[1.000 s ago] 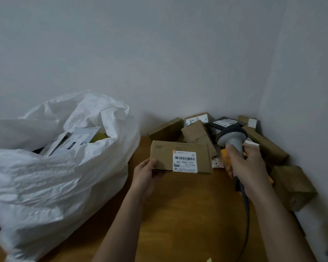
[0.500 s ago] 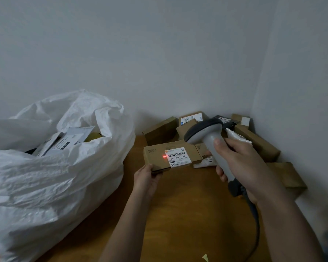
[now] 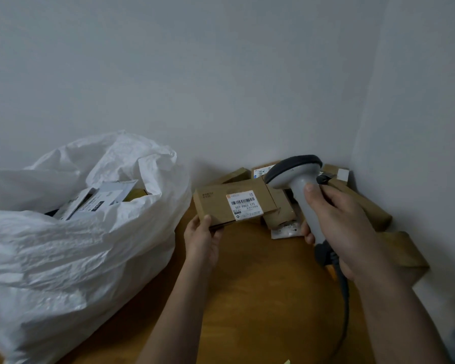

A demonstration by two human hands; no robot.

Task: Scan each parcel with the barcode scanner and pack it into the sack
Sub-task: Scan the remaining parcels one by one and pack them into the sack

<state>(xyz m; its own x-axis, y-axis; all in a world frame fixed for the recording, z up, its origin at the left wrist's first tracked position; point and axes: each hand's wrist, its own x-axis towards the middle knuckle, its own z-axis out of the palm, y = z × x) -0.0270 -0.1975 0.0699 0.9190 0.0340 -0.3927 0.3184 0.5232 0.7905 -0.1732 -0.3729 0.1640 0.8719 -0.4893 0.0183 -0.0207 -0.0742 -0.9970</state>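
Your left hand [image 3: 202,240] pinches the labelled parcel [image 3: 234,204] at frame centre by one lower corner; your right hand [image 3: 336,222] grips the scanner [image 3: 298,179]. Swinging it toward the sack [image 3: 71,232] at left, that thin corner hold could slip.

Held parcel [image 3: 231,204] as landmark: sack [image 3: 71,248] to its left, barcode scanner [image 3: 300,190] to its right, parcel pile [image 3: 281,214] behind, wooden table [image 3: 260,298] below.

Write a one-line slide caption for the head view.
Left hand holds a labelled parcel beside the right hand's scanner.
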